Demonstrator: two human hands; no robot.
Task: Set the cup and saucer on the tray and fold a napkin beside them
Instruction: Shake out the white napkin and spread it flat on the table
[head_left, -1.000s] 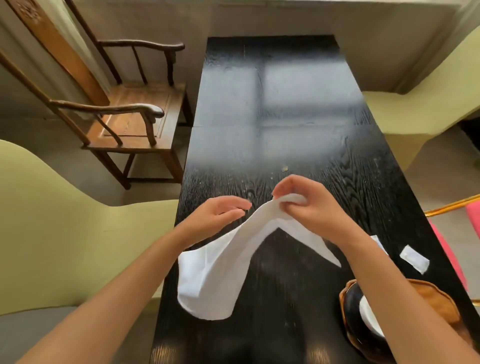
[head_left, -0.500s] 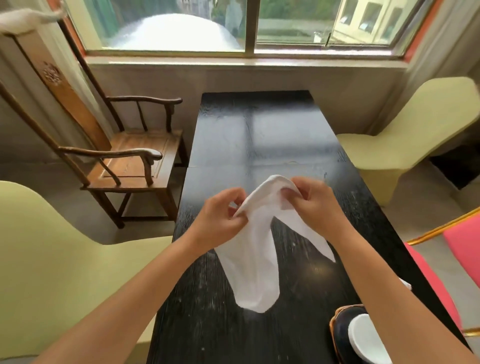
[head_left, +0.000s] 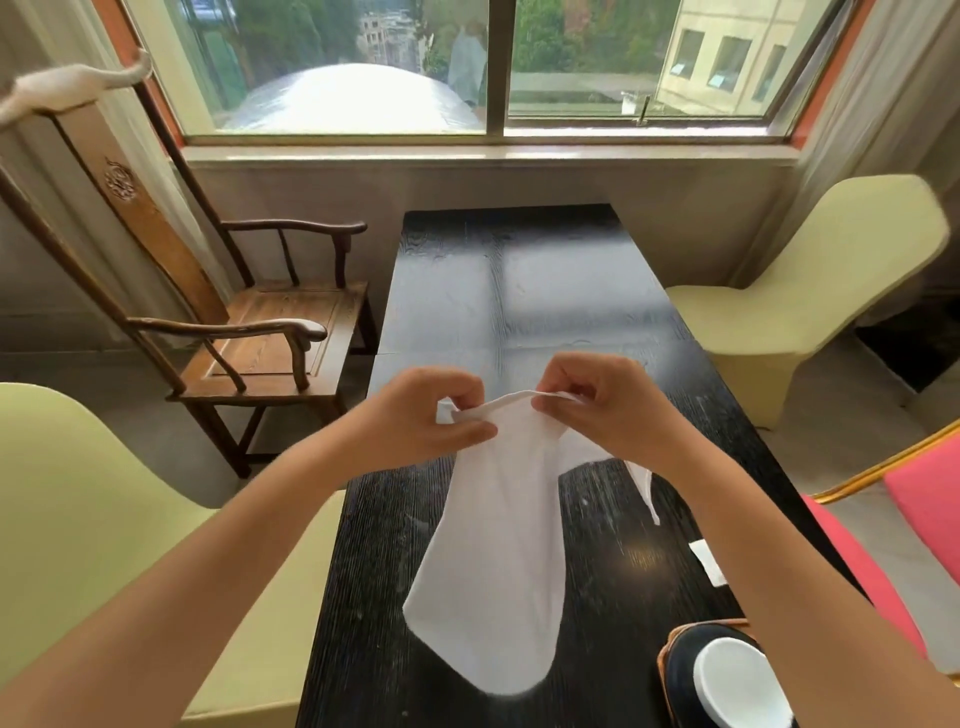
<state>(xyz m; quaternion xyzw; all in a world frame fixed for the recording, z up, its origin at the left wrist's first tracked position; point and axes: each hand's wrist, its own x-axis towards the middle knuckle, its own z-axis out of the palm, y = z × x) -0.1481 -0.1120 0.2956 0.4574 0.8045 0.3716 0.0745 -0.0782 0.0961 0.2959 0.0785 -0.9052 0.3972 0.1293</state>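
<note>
Above a black desk (head_left: 519, 291) by the window, the left hand (head_left: 431, 415) and right hand (head_left: 602, 410) each pinch the top edge of a white napkin (head_left: 493, 561), which hangs free and unfolded. With grips this close together, a corner could slip and the cloth sag toward the cup (head_left: 743, 680) on the tray (head_left: 675, 636) at lower right.

Two hands, left (head_left: 426, 415) and right (head_left: 608, 410), and one white napkin (head_left: 493, 561). One black table (head_left: 545, 291). One tray (head_left: 675, 636) with one white cup (head_left: 743, 680). One paper slip (head_left: 707, 562). Four chairs: one wooden (head_left: 270, 332), two pale green (head_left: 810, 291) (head_left: 78, 519), one pink (head_left: 919, 499). One window (head_left: 488, 62).
</note>
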